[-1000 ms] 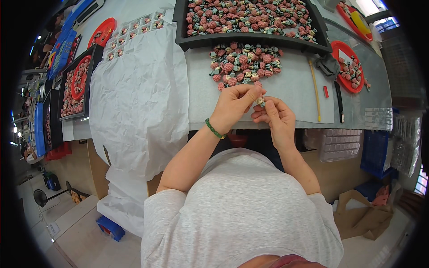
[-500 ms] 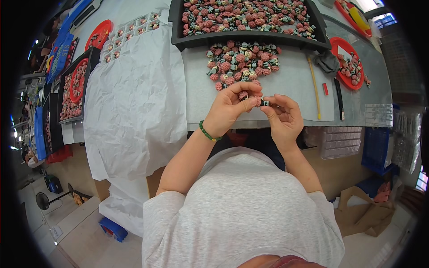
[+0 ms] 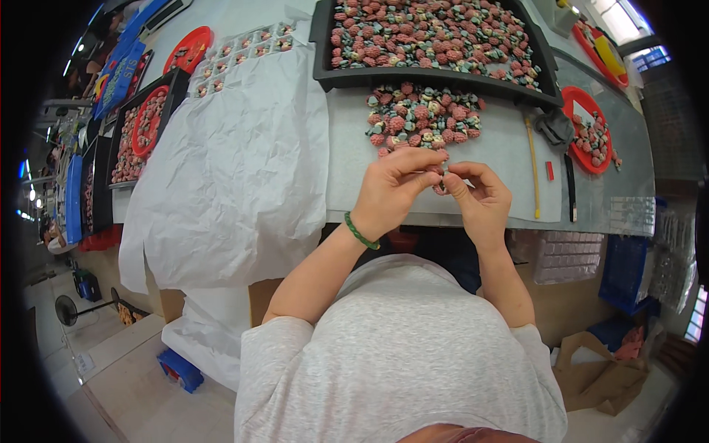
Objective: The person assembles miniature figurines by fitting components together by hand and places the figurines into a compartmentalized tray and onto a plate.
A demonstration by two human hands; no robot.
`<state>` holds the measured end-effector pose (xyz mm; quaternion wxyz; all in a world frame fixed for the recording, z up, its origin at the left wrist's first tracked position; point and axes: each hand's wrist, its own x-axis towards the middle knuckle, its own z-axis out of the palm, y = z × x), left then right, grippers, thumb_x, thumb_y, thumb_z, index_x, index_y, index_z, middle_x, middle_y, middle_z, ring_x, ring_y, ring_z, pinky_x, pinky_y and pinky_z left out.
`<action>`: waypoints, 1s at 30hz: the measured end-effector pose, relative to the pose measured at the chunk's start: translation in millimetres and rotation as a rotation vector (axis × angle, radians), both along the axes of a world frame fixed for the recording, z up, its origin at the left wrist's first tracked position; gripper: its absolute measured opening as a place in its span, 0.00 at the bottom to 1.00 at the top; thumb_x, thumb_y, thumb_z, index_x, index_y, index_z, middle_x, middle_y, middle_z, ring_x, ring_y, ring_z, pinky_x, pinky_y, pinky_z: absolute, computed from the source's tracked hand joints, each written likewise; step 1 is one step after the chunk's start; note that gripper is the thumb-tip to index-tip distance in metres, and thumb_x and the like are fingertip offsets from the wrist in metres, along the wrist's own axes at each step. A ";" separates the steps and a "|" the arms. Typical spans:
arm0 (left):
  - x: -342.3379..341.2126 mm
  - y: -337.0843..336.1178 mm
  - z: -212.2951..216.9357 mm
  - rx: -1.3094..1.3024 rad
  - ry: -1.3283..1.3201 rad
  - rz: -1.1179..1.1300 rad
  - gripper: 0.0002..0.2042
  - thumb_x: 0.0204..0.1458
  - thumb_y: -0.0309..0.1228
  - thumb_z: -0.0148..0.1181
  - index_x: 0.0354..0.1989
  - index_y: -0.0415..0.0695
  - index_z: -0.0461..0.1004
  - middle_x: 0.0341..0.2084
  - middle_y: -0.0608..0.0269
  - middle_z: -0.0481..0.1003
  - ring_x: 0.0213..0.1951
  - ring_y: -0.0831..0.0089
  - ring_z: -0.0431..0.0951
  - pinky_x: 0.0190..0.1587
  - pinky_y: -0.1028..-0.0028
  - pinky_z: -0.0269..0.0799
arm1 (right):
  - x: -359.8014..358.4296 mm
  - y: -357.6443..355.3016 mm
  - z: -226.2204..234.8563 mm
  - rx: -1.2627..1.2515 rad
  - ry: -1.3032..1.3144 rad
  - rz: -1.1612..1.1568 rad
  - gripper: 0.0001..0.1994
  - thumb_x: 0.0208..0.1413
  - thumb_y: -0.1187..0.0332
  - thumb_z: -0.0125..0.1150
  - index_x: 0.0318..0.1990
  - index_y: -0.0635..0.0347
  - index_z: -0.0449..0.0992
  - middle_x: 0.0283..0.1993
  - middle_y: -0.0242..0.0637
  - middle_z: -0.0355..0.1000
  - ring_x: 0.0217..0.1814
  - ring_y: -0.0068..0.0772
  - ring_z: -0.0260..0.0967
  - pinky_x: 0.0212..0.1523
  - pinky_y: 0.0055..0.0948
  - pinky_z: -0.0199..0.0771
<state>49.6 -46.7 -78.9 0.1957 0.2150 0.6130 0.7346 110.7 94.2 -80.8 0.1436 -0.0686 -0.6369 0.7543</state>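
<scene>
A small pink-and-grey figurine [image 3: 441, 186] sits between my fingertips just above the table's near edge, mostly covered by them. My left hand [image 3: 391, 190], with a green braided bracelet at its wrist, pinches it from the left. From the right, the thumb and index finger of my right hand [image 3: 484, 201] close on the same piece. Beyond my fingers lies a loose pile of figurines [image 3: 425, 118] with knobbly pink tops and grey-green parts. Behind the pile, a large black tray [image 3: 443, 78] holds many more of them.
Right of the pile lie a yellow stick [image 3: 533, 173], a red block [image 3: 550, 171], a slim black tool [image 3: 571, 188], a dark cloth [image 3: 554, 127] and a red dish [image 3: 580, 94] with figurines. Crumpled white paper [image 3: 229, 177] covers the left, beside a compartment tray [image 3: 221, 66] with small pieces.
The view has shifted, so the table appears further right and lower. The figurine has turned between my fingers; its grey end, earlier pointing right, is now hidden. My right fingertips have come closer to my left.
</scene>
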 end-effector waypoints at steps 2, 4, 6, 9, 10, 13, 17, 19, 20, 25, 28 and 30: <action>3.3 2.0 2.0 -0.010 0.033 0.001 0.16 0.49 0.21 0.54 0.48 0.36 0.68 0.39 0.61 0.71 0.41 0.77 0.71 0.43 0.77 0.69 | -2.5 -1.9 -2.3 -0.019 -0.009 -0.010 0.08 0.48 0.77 0.60 0.36 0.69 0.72 0.36 0.36 0.70 0.36 0.22 0.67 0.36 0.18 0.69; 3.7 0.0 5.9 -0.111 0.174 -0.011 0.20 0.47 0.23 0.56 0.51 0.38 0.66 0.37 0.61 0.71 0.41 0.75 0.70 0.40 0.76 0.68 | -6.0 0.2 -6.7 0.071 -0.020 -0.076 0.06 0.47 0.78 0.61 0.34 0.69 0.72 0.35 0.38 0.70 0.36 0.22 0.68 0.36 0.20 0.73; 0.6 2.9 10.9 -0.194 0.326 0.050 0.20 0.46 0.23 0.57 0.51 0.38 0.66 0.37 0.59 0.71 0.39 0.72 0.71 0.40 0.75 0.68 | -10.5 -1.5 -11.1 0.060 0.019 -0.079 0.06 0.48 0.76 0.60 0.34 0.69 0.72 0.36 0.38 0.70 0.36 0.23 0.68 0.37 0.22 0.73; -9.4 1.7 29.5 -0.303 0.494 0.102 0.20 0.43 0.25 0.59 0.48 0.37 0.67 0.35 0.54 0.71 0.35 0.65 0.72 0.38 0.73 0.68 | -12.9 0.9 -9.6 -0.133 0.022 -0.061 0.07 0.53 0.72 0.55 0.37 0.68 0.71 0.38 0.38 0.70 0.38 0.24 0.68 0.38 0.24 0.72; -17.1 0.3 34.1 -0.345 0.562 0.043 0.20 0.43 0.25 0.59 0.47 0.37 0.68 0.34 0.54 0.71 0.33 0.65 0.72 0.37 0.73 0.68 | -14.5 1.2 -9.1 -0.312 -0.013 -0.035 0.09 0.56 0.70 0.52 0.39 0.67 0.71 0.40 0.39 0.70 0.39 0.25 0.68 0.40 0.24 0.71; -57.4 -16.0 57.8 -0.338 0.601 0.130 0.17 0.43 0.25 0.58 0.45 0.36 0.70 0.30 0.57 0.73 0.28 0.71 0.73 0.33 0.75 0.70 | -18.0 -3.4 4.5 -0.189 0.051 0.051 0.12 0.59 0.67 0.46 0.42 0.67 0.69 0.43 0.40 0.69 0.41 0.27 0.68 0.40 0.26 0.72; -162.7 -89.4 63.9 -0.686 0.715 0.658 0.17 0.41 0.31 0.55 0.40 0.35 0.71 0.26 0.49 0.75 0.28 0.64 0.76 0.34 0.71 0.71 | -7.9 4.6 -7.4 0.101 0.003 -0.034 0.12 0.59 0.67 0.46 0.40 0.68 0.70 0.39 0.41 0.71 0.39 0.27 0.67 0.38 0.24 0.71; -208.6 -140.0 33.3 -1.009 0.716 0.765 0.16 0.43 0.30 0.53 0.39 0.34 0.70 0.24 0.48 0.74 0.30 0.56 0.75 0.36 0.65 0.69 | -4.3 7.6 -13.9 0.104 -0.007 -0.064 0.12 0.59 0.68 0.46 0.39 0.68 0.71 0.38 0.40 0.71 0.38 0.26 0.67 0.37 0.23 0.70; -224.3 -160.9 13.2 -1.146 0.646 0.802 0.16 0.43 0.31 0.52 0.39 0.33 0.69 0.24 0.48 0.74 0.31 0.54 0.74 0.39 0.62 0.68 | -3.5 8.5 -15.9 0.103 -0.026 -0.088 0.11 0.59 0.68 0.46 0.39 0.68 0.71 0.37 0.39 0.71 0.37 0.25 0.67 0.36 0.22 0.69; -250.4 -190.0 -51.1 -1.474 0.833 0.795 0.16 0.48 0.34 0.52 0.40 0.33 0.65 0.40 0.45 0.70 0.42 0.52 0.70 0.48 0.62 0.60 | -2.2 12.4 -17.4 0.126 -0.045 -0.120 0.11 0.58 0.68 0.47 0.38 0.68 0.72 0.36 0.38 0.70 0.36 0.24 0.66 0.35 0.21 0.69; -241.6 -154.6 -40.3 -1.624 0.623 0.751 0.20 0.51 0.38 0.50 0.47 0.34 0.63 0.53 0.48 0.61 0.53 0.50 0.59 0.51 0.52 0.54 | -1.5 16.7 -18.3 0.143 -0.070 -0.162 0.10 0.58 0.69 0.47 0.38 0.68 0.72 0.36 0.38 0.70 0.36 0.24 0.66 0.35 0.21 0.68; -241.9 -155.2 -47.1 -1.780 0.535 0.790 0.33 0.54 0.52 0.35 0.59 0.36 0.52 0.63 0.52 0.45 0.65 0.53 0.36 0.60 0.46 0.29 | -3.6 20.2 -18.4 0.144 -0.048 -0.143 0.10 0.58 0.70 0.47 0.38 0.68 0.72 0.36 0.38 0.70 0.37 0.24 0.66 0.35 0.21 0.69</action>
